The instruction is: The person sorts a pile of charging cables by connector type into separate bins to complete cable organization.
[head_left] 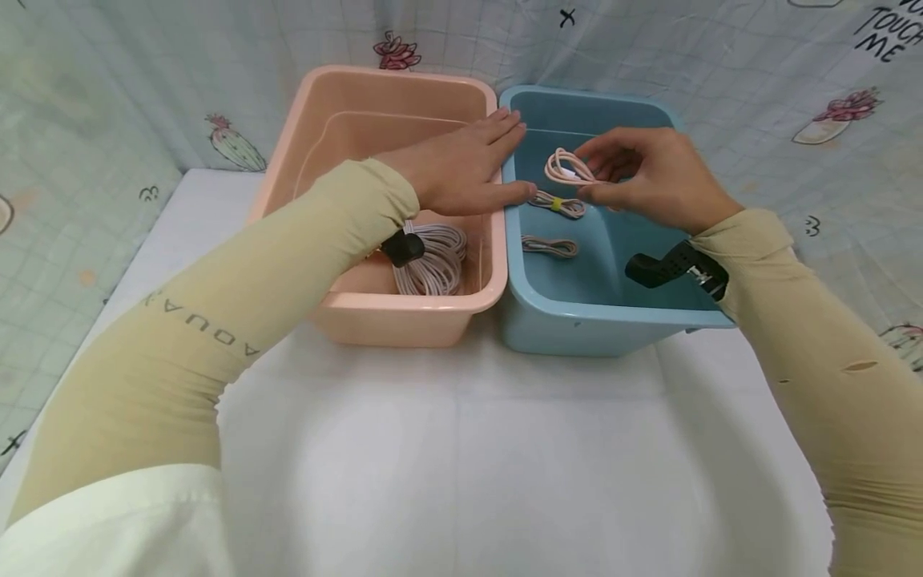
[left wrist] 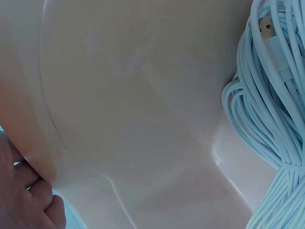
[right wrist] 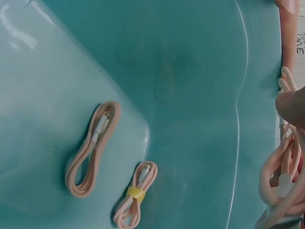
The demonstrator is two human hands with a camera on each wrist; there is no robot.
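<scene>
My right hand (head_left: pixel 652 172) pinches a coiled pink charging cable (head_left: pixel 566 167) above the blue bin (head_left: pixel 613 308). In the right wrist view the same cable's loops (right wrist: pixel 283 186) hang below the thumb. Two more coiled cables lie inside the blue bin: one with a yellow tie (right wrist: pixel 136 193) and one without any tie showing (right wrist: pixel 93 148). My left hand (head_left: pixel 469 164) lies with straight fingers across the rims where the two bins meet, its thumb over the blue rim. Under the left wrist, a large bundle of pale cable (head_left: pixel 433 260) with a USB plug sits in the peach bin (head_left: pixel 404 303).
Both bins stand side by side on a white-covered table (head_left: pixel 461 449). Behind and beside them hangs a patterned cloth (head_left: pixel 447 36) with cactus drawings. A black wrist camera mount (head_left: pixel 678 268) on my right wrist is over the blue bin.
</scene>
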